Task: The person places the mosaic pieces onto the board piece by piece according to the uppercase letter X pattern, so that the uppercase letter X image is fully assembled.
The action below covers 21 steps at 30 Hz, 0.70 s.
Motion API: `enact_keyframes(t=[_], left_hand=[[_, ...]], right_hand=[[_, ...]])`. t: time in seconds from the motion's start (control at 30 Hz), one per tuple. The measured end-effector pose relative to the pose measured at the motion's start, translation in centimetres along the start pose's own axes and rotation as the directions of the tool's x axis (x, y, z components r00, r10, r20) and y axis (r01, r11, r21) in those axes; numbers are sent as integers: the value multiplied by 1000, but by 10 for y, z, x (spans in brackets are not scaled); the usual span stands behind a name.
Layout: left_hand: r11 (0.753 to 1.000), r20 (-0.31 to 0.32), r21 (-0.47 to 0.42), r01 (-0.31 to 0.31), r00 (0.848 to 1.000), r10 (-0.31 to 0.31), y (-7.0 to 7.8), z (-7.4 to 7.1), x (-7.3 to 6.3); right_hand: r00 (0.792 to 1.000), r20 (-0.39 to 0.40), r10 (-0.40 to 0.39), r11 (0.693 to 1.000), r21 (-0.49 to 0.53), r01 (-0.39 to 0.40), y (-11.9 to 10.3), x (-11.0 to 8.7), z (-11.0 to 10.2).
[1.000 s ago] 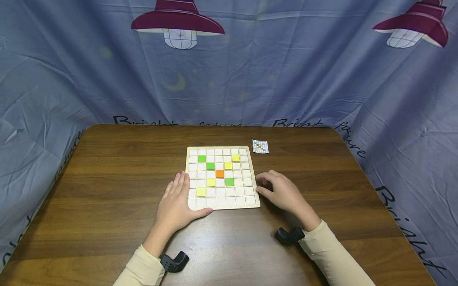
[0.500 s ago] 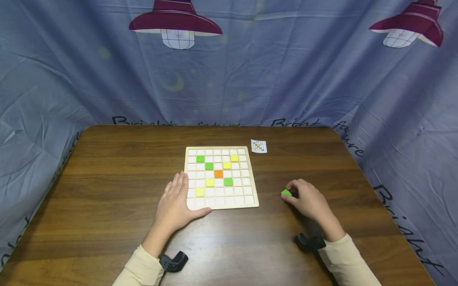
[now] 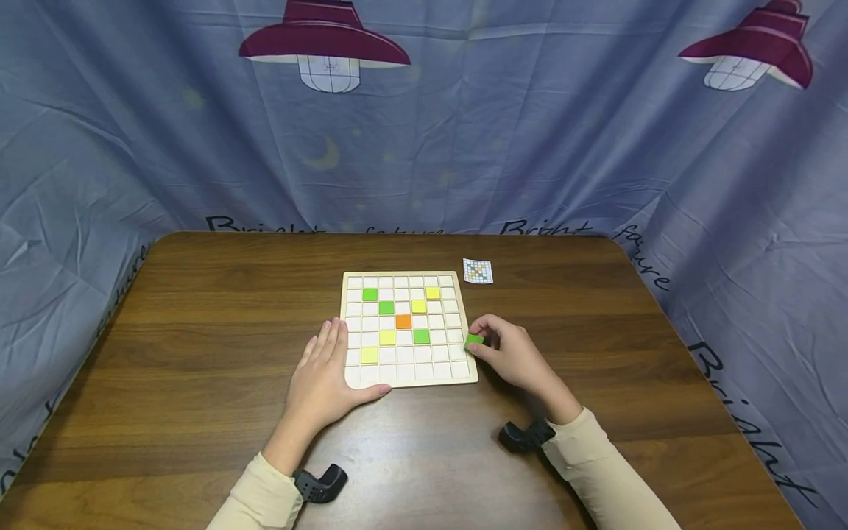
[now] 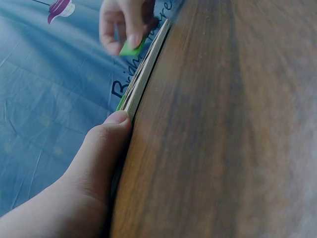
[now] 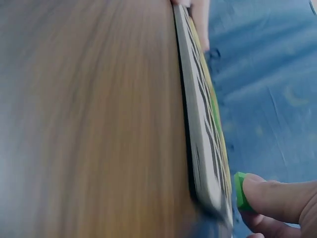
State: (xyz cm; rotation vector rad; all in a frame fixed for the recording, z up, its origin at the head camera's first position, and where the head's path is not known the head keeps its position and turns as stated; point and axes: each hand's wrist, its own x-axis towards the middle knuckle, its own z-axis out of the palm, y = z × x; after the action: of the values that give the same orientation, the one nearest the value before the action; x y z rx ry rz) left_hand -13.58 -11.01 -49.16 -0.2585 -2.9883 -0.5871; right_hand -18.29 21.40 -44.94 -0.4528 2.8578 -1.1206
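A square wooden grid board (image 3: pixel 404 372) lies on the table, with green, yellow and orange tiles among its white cells. My left hand (image 3: pixel 324 372) rests at the board's left side, fingers straight, its thumb along the front edge; in the left wrist view the thumb (image 4: pixel 101 141) touches that edge. My right hand (image 3: pixel 520 361) pinches a green tile (image 3: pixel 473 340) between thumb and fingers at the board's right edge. The right wrist view shows this green tile (image 5: pixel 240 192) held above the board's surface.
A small printed card (image 3: pixel 478 271) with a coloured grid pattern lies beyond the board's back right corner. The brown wooden table (image 3: pixel 218 331) runs back to a blue curtain (image 3: pixel 424 147) that hangs behind and at both sides.
My right hand moved right, away from the board, and came into view with a green tile. It has since moved back left to the board's right edge. My left hand has stayed put.
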Motion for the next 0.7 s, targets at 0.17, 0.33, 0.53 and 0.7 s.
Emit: enact_keyframes(t=[0.17, 0.33, 0.53, 0.7], left_hand=[[1000, 18, -8, 5, 1000, -5, 1, 0, 2], [1000, 21, -9, 7, 1000, -7, 2, 0, 3], [1000, 19, -5, 8, 1000, -8, 0, 1, 1], [1000, 17, -8, 14, 1000, -13, -1, 0, 0]], right_hand=[[998, 38, -42, 999, 31, 41, -16, 10, 19], [996, 69, -55, 998, 33, 53, -22, 13, 30], [994, 74, -80, 997, 24, 79, -21, 11, 34], [992, 63, -111, 994, 9, 111, -21, 11, 37]])
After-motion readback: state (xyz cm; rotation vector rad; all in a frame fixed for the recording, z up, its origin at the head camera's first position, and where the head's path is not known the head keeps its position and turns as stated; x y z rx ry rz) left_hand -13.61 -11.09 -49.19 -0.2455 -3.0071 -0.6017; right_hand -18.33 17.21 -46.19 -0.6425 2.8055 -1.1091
